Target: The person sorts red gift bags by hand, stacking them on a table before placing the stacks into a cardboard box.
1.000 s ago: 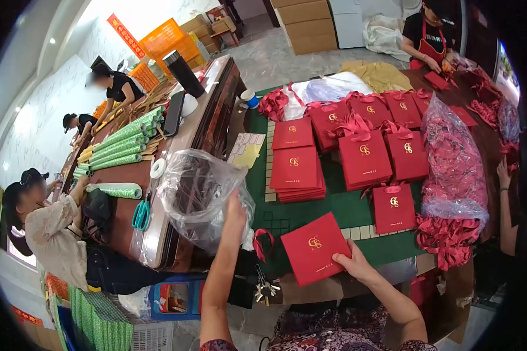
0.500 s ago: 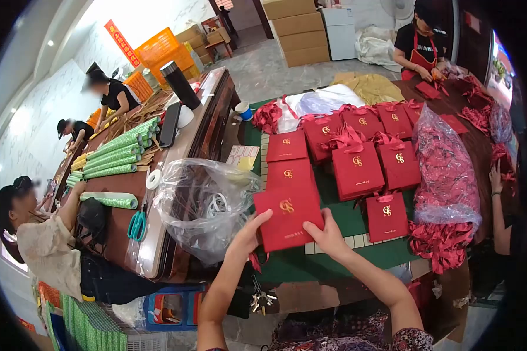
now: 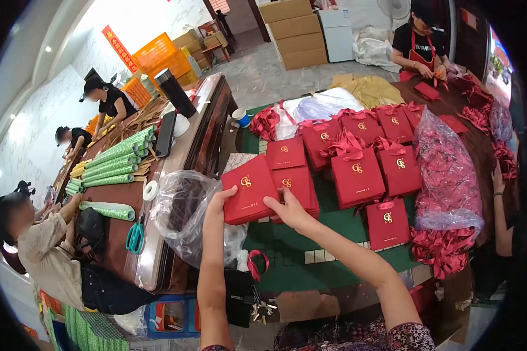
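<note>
A red paper gift bag [image 3: 250, 193] with a gold logo is held flat and tilted in front of me, above the near left of the green table. My left hand [image 3: 218, 205] grips its lower left edge, thumb on the front face. My right hand [image 3: 288, 209] holds its right edge, with the thumb on the front; the other fingers are partly hidden. Just behind the bag lies a pile of flat red bags [image 3: 301, 186], and another flat bag [image 3: 285, 153] is beyond it. Several bags with ribbon handles, such as this one [image 3: 358, 178], lie to the right.
A clear plastic bag of red ribbons [image 3: 448, 169] lies on the right. Crumpled clear plastic [image 3: 184, 210] hangs beside the left table, which bears scissors [image 3: 136, 237], green rolls [image 3: 111, 167] and a black flask [image 3: 175, 93]. A red ribbon loop [image 3: 256, 265] hangs near the front edge. Co-workers stand around.
Both hands have moved left and slightly up with the red gift bag, which has turned counterclockwise. More of the flat pile behind it shows now, as does the ribbon loop.
</note>
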`<state>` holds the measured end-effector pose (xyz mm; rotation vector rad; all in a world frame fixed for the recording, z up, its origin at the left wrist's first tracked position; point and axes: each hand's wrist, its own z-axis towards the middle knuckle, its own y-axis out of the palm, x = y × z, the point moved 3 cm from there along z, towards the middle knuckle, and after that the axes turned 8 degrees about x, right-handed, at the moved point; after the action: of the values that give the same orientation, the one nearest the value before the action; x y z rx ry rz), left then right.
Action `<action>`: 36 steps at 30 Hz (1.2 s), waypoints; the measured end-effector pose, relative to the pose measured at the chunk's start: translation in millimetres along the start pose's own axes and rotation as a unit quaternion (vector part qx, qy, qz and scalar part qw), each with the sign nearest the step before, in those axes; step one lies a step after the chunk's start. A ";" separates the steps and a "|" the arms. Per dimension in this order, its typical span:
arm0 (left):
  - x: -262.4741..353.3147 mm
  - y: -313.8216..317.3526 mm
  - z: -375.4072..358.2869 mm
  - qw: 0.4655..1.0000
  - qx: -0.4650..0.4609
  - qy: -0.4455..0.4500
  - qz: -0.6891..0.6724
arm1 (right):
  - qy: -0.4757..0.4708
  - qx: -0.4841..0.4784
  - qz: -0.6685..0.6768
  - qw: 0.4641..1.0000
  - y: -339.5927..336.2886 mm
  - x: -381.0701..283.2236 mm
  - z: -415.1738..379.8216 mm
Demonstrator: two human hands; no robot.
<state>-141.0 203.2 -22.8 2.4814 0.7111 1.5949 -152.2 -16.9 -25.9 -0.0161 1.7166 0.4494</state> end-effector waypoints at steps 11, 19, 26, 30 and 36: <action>22.0 -18.8 -15.5 0.990 -0.070 0.112 -0.040 | -0.318 0.111 -0.355 0.872 -34.5 -11.6 -38.9; 17.1 -37.8 -7.5 0.992 -0.041 0.082 -0.087 | -0.492 0.021 -0.673 0.552 -21.9 30.8 -16.9; 9.3 -39.5 -5.1 0.991 -0.048 0.069 -0.104 | -0.435 -0.065 -0.786 0.435 14.7 77.6 35.1; -1.9 -37.5 -3.4 0.981 -0.125 0.033 -0.148 | -0.419 -0.073 -0.759 0.493 9.6 83.2 36.0; -12.7 -27.4 -5.1 0.972 -0.138 0.083 -0.171 | -0.462 -0.063 -0.726 0.505 -1.2 68.5 26.0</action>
<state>-158.7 221.0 -40.2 1.9284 0.8194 1.6495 -141.2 6.1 -94.5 -1.0634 0.1487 -0.6607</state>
